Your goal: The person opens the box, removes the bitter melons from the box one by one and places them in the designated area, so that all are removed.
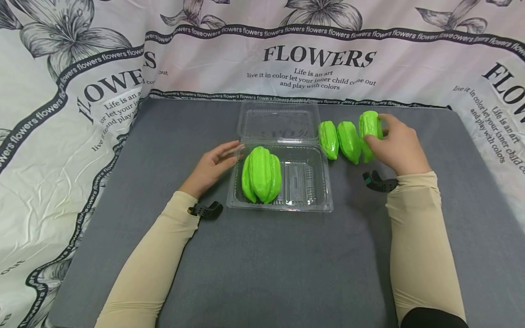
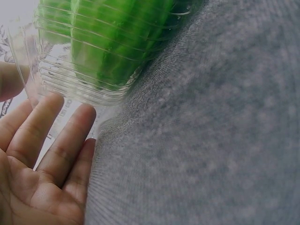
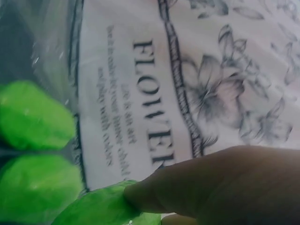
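In the head view, my right hand pinches a bright green star fruit between thumb and fingers. More green shows just below it, partly behind the thumb. Two similar star fruits lie to its left, a middle one and a far-left one. My left hand, its fingers loosely extended, touches the left edge of a clear plastic clamshell box. Ridged green star fruits sit in the left half of that box, too bunched to tell apart. The left wrist view shows fingertips against the box's ribbed wall.
The box's hinged lid lies folded back, away from me. Box and fruit stand on a grey tabletop. White cloth printed with flowers and lettering borders the table at the back and both sides.
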Demonstrator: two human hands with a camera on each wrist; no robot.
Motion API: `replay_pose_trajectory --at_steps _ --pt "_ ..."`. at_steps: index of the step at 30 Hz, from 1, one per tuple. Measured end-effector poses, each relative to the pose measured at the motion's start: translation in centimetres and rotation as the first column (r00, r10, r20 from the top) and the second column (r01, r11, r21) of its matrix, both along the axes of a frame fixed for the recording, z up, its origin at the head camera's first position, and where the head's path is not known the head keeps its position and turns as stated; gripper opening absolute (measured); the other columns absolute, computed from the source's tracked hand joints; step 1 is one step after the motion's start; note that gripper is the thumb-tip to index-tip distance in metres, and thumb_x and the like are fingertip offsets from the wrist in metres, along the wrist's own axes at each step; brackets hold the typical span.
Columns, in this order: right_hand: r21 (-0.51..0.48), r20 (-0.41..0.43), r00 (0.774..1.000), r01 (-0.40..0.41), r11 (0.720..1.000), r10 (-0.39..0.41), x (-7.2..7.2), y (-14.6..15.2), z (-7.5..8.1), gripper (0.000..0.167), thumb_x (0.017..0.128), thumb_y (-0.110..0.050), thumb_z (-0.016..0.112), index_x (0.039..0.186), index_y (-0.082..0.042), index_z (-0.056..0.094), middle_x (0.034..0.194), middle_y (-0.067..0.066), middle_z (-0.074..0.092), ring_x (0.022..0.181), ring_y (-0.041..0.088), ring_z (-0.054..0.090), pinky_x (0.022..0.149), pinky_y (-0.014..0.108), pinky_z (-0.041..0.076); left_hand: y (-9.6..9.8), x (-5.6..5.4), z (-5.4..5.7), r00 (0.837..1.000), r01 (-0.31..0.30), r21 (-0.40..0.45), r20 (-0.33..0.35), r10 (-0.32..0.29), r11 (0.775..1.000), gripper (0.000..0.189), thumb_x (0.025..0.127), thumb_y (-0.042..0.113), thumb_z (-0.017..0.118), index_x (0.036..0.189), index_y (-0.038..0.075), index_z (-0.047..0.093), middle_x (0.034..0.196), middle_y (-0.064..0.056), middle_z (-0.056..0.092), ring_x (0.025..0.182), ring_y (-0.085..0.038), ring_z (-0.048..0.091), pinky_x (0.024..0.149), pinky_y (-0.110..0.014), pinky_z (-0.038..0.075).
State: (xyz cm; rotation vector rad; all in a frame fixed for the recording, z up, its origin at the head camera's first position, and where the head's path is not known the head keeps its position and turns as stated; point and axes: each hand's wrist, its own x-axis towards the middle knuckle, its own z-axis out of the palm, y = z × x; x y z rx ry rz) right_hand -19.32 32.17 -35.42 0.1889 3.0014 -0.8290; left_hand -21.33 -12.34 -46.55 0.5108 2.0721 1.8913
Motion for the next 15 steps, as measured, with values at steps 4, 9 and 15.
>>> replay_pose_trajectory --at_steps 4,9,15 --pt "0.022 0.047 0.999 0.014 1.0 -0.015 -0.4 0.8 -0.9 0.076 0.103 -0.036 0.05 0.165 0.001 0.026 0.133 0.039 0.058 0.101 0.046 0.06 0.079 0.06 0.05 0.0 0.1 0.1 1.0 -0.001 -0.007 0.003 0.001 1.0 0.055 0.109 0.014 0.058 0.161 0.009 0.042 0.161 -0.011 0.05 0.142 -0.033 0.054 0.123 -0.048 0.038" --pt "0.033 0.085 0.996 0.012 0.999 -0.015 -0.8 1.5 -1.8 0.076 0.103 -0.033 0.05 0.164 0.004 0.024 0.146 0.04 0.049 0.107 0.047 0.055 0.087 0.065 0.047 0.0 0.1 0.0 1.0 -0.004 -0.01 0.002 0.004 1.0 0.055 0.109 0.014 0.058 0.161 0.009 0.042 0.161 -0.01 0.05 0.142 -0.032 0.055 0.123 -0.048 0.038" --pt "0.038 0.101 0.994 0.024 0.999 -0.028 -1.3 1.8 -2.6 0.076 0.104 -0.034 0.051 0.164 0.005 0.023 0.151 0.04 0.044 0.113 0.048 0.052 0.093 0.067 0.045 0.1 -0.1 -0.2 1.0 -0.007 -0.001 -0.013 0.007 1.0 0.054 0.109 0.014 0.059 0.16 0.009 0.043 0.159 -0.01 0.052 0.14 -0.033 0.057 0.121 -0.047 0.041"
